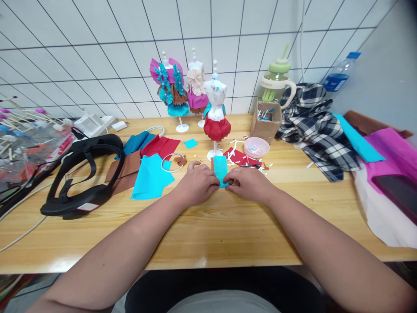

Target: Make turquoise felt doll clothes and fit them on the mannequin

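Note:
Between my two hands lies a small light-blue strip of crepe paper (220, 168), with a narrow brown edge along its left side. My left hand (200, 182) pinches its lower left edge with curled fingers. On the other side, my right hand (246, 182) grips the lower right corner between thumb and fingers. Just behind the strip stands a white mini mannequin (215, 98) wearing a red puffed paper skirt (217, 128). Dark-handled scissors (252, 166) lie beyond my right hand, beside red paper (239, 157) strewn with white scraps.
Two dressed mini mannequins (169, 89) stand against the tiled wall. Coloured paper sheets (151, 176) and a black headset (84, 174) lie left. A pink bowl (256, 147), cardboard box (265, 124), green-lidded jug (276, 82), plaid cloth (312, 117) and phone (397, 193) are right.

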`<state>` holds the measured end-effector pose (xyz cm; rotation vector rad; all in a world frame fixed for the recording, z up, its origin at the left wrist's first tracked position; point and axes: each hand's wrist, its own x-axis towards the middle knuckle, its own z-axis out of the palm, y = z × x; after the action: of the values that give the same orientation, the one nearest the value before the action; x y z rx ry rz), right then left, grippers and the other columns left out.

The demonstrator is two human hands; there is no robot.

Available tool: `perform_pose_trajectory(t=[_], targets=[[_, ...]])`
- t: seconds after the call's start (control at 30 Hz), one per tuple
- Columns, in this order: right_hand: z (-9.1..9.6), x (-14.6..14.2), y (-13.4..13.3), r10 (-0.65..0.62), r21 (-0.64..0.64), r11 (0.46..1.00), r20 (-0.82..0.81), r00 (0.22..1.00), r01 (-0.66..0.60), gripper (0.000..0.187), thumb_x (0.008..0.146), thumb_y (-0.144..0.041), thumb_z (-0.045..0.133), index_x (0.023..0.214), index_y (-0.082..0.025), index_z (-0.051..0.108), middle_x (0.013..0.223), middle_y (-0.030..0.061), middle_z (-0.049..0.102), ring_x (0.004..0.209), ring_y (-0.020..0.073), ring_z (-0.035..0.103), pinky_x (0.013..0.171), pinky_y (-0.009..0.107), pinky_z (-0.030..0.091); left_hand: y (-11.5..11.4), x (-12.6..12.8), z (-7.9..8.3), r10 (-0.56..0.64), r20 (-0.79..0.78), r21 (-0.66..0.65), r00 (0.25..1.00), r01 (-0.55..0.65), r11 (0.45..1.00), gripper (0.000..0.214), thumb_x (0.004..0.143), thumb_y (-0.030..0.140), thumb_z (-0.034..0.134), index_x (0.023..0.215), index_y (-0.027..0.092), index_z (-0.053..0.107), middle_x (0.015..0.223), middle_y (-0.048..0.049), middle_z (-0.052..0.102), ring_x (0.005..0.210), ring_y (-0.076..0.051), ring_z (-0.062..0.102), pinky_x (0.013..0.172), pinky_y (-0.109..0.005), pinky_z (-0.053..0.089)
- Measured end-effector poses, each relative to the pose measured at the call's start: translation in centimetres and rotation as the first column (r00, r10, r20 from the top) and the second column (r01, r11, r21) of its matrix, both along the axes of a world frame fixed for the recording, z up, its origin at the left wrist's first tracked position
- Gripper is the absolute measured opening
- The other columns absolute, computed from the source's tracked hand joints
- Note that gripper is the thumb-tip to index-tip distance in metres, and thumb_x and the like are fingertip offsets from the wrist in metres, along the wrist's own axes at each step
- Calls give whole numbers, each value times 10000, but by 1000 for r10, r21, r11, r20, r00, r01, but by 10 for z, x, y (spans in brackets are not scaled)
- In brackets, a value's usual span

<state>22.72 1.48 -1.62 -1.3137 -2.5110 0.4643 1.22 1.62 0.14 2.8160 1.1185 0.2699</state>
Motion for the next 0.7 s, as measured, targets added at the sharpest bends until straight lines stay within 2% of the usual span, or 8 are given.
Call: perform_pose_trajectory(t=[0.1,0.23,0.4,0.6,0.7], targets=[[-1,1,1,-14,-14,1000,-5,1000,14,207,802,-239,645,1003,-251,694,908,1,705,828,155,613,676,246,393,1,0,-1,4,2,7,1000,-4,1000,227,883,230,491,887,258,716,905,-22,715,914,-217,564,971,-477,238],[-1,2,1,-15,-1,1000,0,1000,15,151,824,-259,623,942,-237,716,911,24,700,820,158,608,683,247,390,0,0,-2,11,27,-14,1000,-11,1000,221,879,229,491,882,253,711,903,-26,711,905,-213,572,973,-472,242],[0,2,1,-16,-9,1000,-42,999,16,136,832,-253,609,906,-236,722,859,9,702,752,140,593,647,240,370,0,1,-1,30,47,-44,998,-28,999,187,860,334,564,946,261,713,932,-34,709,960,-233,573,977,-469,249],[2,1,-1,-22,5,1000,-83,996,23,146,839,-251,599,913,-224,721,877,16,699,752,136,587,659,240,374,-1,1,0,28,12,20,1000,-29,999,205,888,292,520,934,261,718,939,-24,711,954,-225,573,1012,-490,230],[4,1,-4,-29,8,1000,-97,995,29,200,823,-319,636,987,-228,706,928,22,700,771,144,595,652,241,377,-1,1,1,26,9,44,1000,-27,999,241,904,263,482,937,268,720,927,-19,714,942,-219,575,1027,-502,220]])
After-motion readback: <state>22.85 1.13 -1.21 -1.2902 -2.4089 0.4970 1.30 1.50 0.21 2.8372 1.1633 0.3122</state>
